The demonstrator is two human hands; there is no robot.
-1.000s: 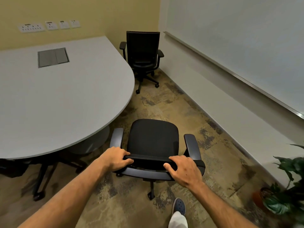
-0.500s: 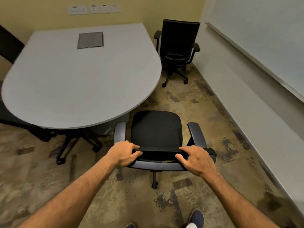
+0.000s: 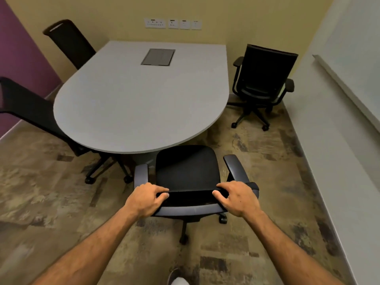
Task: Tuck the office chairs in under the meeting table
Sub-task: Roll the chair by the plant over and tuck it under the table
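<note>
Left of the tabletop (image 3: 131,103) I see two chairs: the far chair (image 3: 70,43) by the purple wall, and the side chair (image 3: 26,108), whose base reaches under the tabletop's left edge while its back leans out. Neither looks fully tucked, though I can't tell how deep their seats sit.

At the tabletop's near curved edge is the chair (image 3: 187,171) I'm steering. My left hand (image 3: 144,199) is clenched on the left end of its backrest top, and my right hand (image 3: 238,199) is clenched on the right end. The seat's front edge sits just at the tabletop rim, not yet under it.

What could go wrong, I judge: the left armrest (image 3: 141,175) lies close below the rim, and if it rides too high it will knock the edge and stop the push. The side chair's castors (image 3: 127,178) are near that armrest too, so a push angled left could tangle the two bases. A pedestal (image 3: 144,159) shows dimly under the rim and may limit depth.

Right of the tabletop there is open carpet (image 3: 267,153), so I can swing the chair that way to straighten it. The corner chair (image 3: 265,79) stands there, apart from the tabletop's right edge, still to be tucked.
</note>
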